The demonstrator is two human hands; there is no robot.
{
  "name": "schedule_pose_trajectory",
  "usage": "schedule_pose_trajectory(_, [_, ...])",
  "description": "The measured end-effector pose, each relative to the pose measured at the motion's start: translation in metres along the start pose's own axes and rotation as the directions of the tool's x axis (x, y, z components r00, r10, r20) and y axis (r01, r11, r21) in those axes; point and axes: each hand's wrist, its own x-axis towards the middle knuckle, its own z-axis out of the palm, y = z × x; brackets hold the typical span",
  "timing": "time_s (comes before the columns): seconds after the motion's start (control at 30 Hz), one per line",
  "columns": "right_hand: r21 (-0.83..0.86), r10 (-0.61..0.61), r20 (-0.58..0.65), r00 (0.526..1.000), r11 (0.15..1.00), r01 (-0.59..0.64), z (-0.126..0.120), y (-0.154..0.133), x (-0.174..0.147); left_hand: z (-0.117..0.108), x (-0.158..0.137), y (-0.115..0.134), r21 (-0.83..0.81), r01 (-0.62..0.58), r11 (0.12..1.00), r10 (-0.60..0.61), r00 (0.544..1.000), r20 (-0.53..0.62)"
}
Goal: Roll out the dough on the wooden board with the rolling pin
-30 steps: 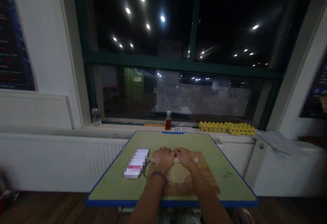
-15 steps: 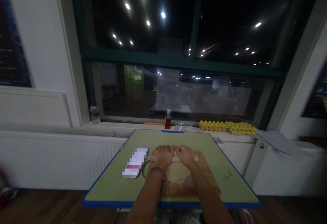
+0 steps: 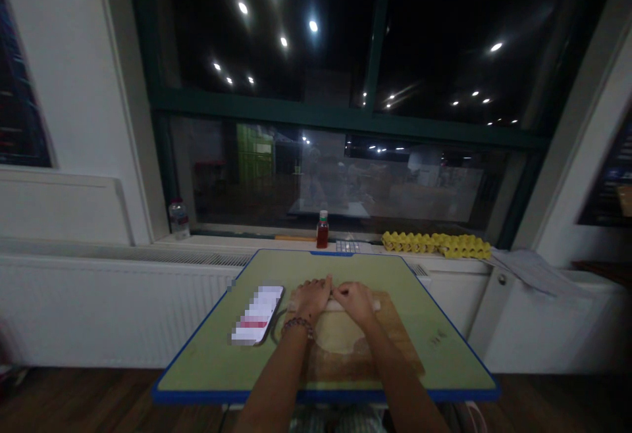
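A pale rolling pin (image 3: pixel 376 305) lies crosswise near the far edge of a wooden cutting board (image 3: pixel 397 344). Over its left part rests my left hand (image 3: pixel 310 299), fingers bent across it and thumb raised; a beaded bracelet is on that wrist. My right hand (image 3: pixel 356 299) is closed over the pin's right part, thumb and forefinger drawn together near the middle. Whether anything small is between those fingertips I cannot make out. A flat round sheet of dough (image 3: pixel 340 334) lies on the board just nearer than the pin, between my forearms.
The board sits on a green table with a blue edge (image 3: pixel 202 395). Left of it lies a phone (image 3: pixel 258 314). On the sill behind stand a bottle of red liquid (image 3: pixel 322 230), yellow egg trays (image 3: pixel 434 243) and a clear bottle (image 3: pixel 179 219). A radiator (image 3: pixel 99 314) is at left.
My left thumb has lifted, and my right fingertips have drawn together a little away from the left hand. The whole view has shifted slightly; the dough looks the same.
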Motion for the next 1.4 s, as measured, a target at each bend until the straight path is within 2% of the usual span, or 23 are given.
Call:
schedule_pose_trajectory(0.1, [0.059, -0.034, 0.003, 0.999, 0.998, 0.033, 0.000, 0.003, 0.001, -0.001, 0.002, 0.000, 0.002, 0.010, 1.000, -0.010, 1.000, 0.027])
schedule_pose_trajectory(0.33, [0.384, -0.083, 0.168, 0.982, 0.923, 0.012, 0.007, 0.023, 0.016, 0.001, 0.008, -0.003, -0.016, -0.033, 0.999, 0.034, 0.999, 0.035])
schedule_pose_trajectory(0.5, [0.454, -0.110, 0.194, 0.975, 0.891, 0.010, 0.011, 0.024, 0.017, 0.006, 0.013, -0.004, -0.064, 0.021, 0.998, -0.019, 0.999, 0.032])
schedule_pose_trajectory(0.73, [0.518, -0.135, 0.163, 0.977, 0.855, 0.032, 0.010, 0.023, 0.013, 0.002, 0.007, -0.003, -0.156, 0.054, 0.986, -0.052, 0.998, 0.018])
schedule_pose_trajectory(0.97, [0.738, -0.159, 0.136, 0.978, 0.675, 0.007, 0.019, 0.025, 0.010, 0.002, -0.004, -0.003, -0.109, 0.037, 0.993, -0.038, 0.999, -0.010])
schedule_pose_trajectory(1.1, [0.743, -0.137, 0.125, 0.983, 0.670, -0.001, 0.015, 0.020, 0.005, 0.003, -0.006, -0.002, -0.097, 0.016, 0.995, -0.019, 0.999, -0.032])
schedule_pose_trajectory(1.2, [0.748, -0.148, 0.121, 0.982, 0.664, 0.008, 0.008, 0.015, -0.001, 0.005, -0.009, -0.002, -0.064, -0.042, 0.997, 0.038, 0.998, -0.053])
schedule_pose_trajectory(1.4, [0.686, -0.051, 0.043, 0.998, 0.727, 0.008, 0.002, 0.009, -0.006, 0.008, -0.022, -0.001, 0.000, -0.133, 0.991, 0.132, 0.982, -0.136])
